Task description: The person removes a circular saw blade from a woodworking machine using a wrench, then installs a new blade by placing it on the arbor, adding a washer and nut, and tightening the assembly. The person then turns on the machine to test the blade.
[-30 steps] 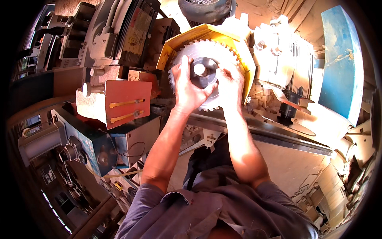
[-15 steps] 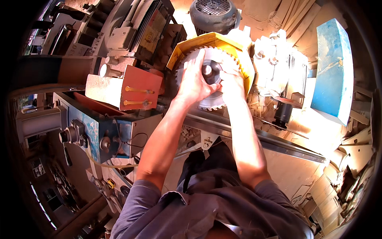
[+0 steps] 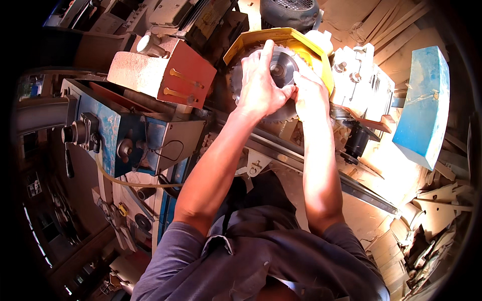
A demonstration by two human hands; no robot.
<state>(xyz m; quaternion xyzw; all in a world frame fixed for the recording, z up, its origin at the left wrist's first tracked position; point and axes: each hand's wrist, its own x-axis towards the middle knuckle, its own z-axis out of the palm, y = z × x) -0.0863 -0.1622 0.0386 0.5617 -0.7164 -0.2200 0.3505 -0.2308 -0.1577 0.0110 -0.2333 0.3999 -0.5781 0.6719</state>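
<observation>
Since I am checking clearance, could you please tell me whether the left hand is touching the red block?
Apart: the head view shows a plain gap between the left hand and the right edge of the red block.

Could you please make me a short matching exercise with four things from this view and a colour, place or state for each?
1. Saw blade
2. Guard
3. Motor
4. Curved panel

A. Blue, at the right
B. Grey, cut off by the top edge
C. Toothed, partly covered by the left hand
D. Yellow, angular

Pairs: 1-C, 2-D, 3-B, 4-A
</observation>
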